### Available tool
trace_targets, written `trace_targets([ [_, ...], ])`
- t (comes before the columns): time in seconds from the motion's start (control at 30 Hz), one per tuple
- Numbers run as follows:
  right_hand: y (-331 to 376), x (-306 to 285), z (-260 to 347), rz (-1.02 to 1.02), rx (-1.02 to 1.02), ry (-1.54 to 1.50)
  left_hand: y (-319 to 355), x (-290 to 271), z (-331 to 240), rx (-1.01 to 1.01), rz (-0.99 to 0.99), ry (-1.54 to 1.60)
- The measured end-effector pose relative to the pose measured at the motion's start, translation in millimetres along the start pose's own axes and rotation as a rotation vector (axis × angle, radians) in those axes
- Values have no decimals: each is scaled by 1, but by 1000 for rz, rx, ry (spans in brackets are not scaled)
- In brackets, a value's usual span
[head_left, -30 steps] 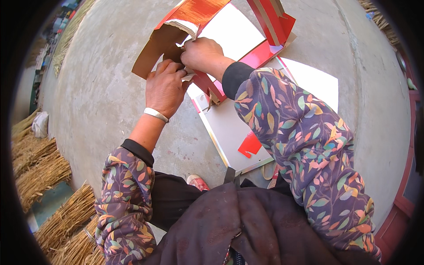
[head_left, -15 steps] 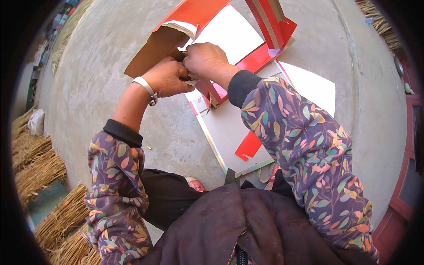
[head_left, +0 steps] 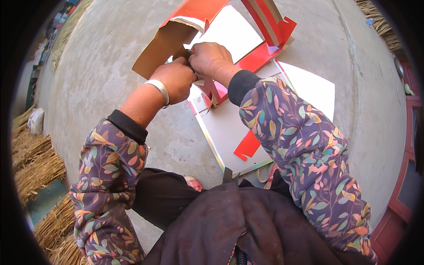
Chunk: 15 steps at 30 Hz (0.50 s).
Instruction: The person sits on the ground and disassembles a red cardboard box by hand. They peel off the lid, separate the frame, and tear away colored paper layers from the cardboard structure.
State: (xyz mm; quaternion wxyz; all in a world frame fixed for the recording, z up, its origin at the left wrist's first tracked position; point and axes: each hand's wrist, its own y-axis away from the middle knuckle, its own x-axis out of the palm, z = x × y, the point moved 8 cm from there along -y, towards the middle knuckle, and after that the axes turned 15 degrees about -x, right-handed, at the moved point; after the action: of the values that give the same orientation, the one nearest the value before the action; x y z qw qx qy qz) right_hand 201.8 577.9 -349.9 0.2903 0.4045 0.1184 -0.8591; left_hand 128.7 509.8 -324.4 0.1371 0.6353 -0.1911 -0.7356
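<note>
A red cardboard box (head_left: 194, 12) with a brown inside and a white torn edge lies opened out in front of me. My left hand (head_left: 174, 79), with a silver bracelet at its wrist, is closed on the box's near corner. Beside it, almost touching, my right hand (head_left: 211, 59) grips the same cardboard. The fingertips of both are partly hidden. To the left of them a brown flap (head_left: 154, 55) sticks out. Under the box lies a flat pale board (head_left: 229, 128) with a loose red notched cardboard piece (head_left: 248, 145) on it.
Grey concrete floor (head_left: 101, 66) spreads around. Straw bundles (head_left: 42, 172) lie at the left, with a white bag (head_left: 36, 121) near them. A red door (head_left: 404, 176) stands at the far right. My red shoe (head_left: 193, 183) shows below the board.
My left hand has shifted right and turned, its forearm tilting more. The brown flap and torn edge have moved slightly right. My right hand stays nearly in place.
</note>
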Motion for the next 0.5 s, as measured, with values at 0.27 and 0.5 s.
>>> trace_targets([
  [0.27,1,-1,-2,-26,-5,40,16,-2,-13,157,-250,-13],
  [0.5,6,-5,3,-40,-29,71,29,1,-20,161,-396,-1],
])
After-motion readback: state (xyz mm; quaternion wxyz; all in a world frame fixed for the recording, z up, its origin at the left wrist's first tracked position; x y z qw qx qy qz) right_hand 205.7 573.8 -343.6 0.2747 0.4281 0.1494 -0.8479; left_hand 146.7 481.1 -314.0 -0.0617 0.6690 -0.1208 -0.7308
